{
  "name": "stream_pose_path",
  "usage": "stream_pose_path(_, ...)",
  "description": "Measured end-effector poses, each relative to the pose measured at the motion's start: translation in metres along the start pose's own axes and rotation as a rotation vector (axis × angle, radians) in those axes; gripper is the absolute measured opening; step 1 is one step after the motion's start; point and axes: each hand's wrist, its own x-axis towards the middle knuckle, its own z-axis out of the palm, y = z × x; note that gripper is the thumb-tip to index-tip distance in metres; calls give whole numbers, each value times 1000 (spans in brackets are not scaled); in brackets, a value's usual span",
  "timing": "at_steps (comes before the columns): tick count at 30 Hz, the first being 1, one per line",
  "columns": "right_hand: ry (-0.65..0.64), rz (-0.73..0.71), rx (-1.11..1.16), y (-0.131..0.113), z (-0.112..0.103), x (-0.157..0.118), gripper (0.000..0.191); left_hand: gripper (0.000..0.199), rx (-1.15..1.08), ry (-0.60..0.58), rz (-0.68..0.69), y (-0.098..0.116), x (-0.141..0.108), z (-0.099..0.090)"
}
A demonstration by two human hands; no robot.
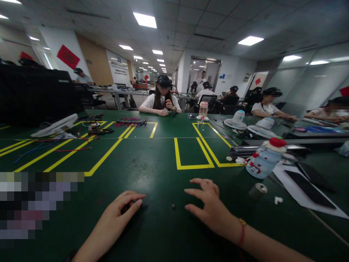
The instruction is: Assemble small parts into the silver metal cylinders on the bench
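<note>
A small metal piece (173, 206), like a nut or short sleeve, sits alone on the green table (141, 178) between my hands. To its left, my left hand (121, 211) rests with loosely curved fingers and the thumb apart from them, and nothing shows in its grasp. On the other side my right hand (207, 205) has its fingers spread, pointing toward the piece without touching it. A red cord bracelet circles the right wrist.
Right of my hands stand a snowman-shaped bottle (264, 160), a small metal can (258, 190) and a dark phone (309, 189) on white paper. Bundled wires (131, 122) lie at far left. Small fans (235, 122) are at the back right. A person (160, 98) sits opposite.
</note>
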Motion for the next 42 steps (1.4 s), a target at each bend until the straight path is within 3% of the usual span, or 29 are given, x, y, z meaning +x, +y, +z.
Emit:
stream_pose_path(3, -63, -43, 90, -20, 16, 17, 19, 29, 14, 12, -1, 0, -3, -2)
stream_pose_path(5, -62, -45, 101, -19, 13, 17, 13, 28, 14, 14, 3, 1, -3, -3)
stream_pose_path(8, -22, 2, 77, -9, -4, 8, 13, 27, 5, 10, 10, 3, -2, -2)
stream_pose_path(11, -51, 8, 75, -6, -11, 2, 25, 27, -2, -16, 23, 7, -2, 2)
stream_pose_path(14, -117, -86, 96, -18, 1, 4, 39, 27, -3, -24, 34, 8, -4, 4)
stream_pose_path(18, -152, -179, 69, -39, 22, 15, 19, 25, 16, 1, 36, 6, -7, 3)
stream_pose_path(20, -134, -163, 60, -38, 20, 18, 18, 25, 25, 2, 34, 4, -8, 2)
stream_pose_path(23, -32, -98, -8, -9, -12, 12, 16, 25, 31, -11, 35, 4, -7, 1)
stream_pose_path(28, 207, 131, -457, 90, -98, -36, 23, 26, 16, -22, 25, 8, -3, 3)
stream_pose_path(30, 218, 222, -569, 125, -121, -58, 27, 26, 11, -22, 22, 9, -3, 5)
stream_pose_path(34, 108, 328, -538, 156, -130, -81, 32, 26, 11, -21, 17, 8, -2, 6)
stream_pose_path(42, 168, 460, -444, 152, -120, -76, 34, 25, 10, -15, 21, 8, -4, 5)
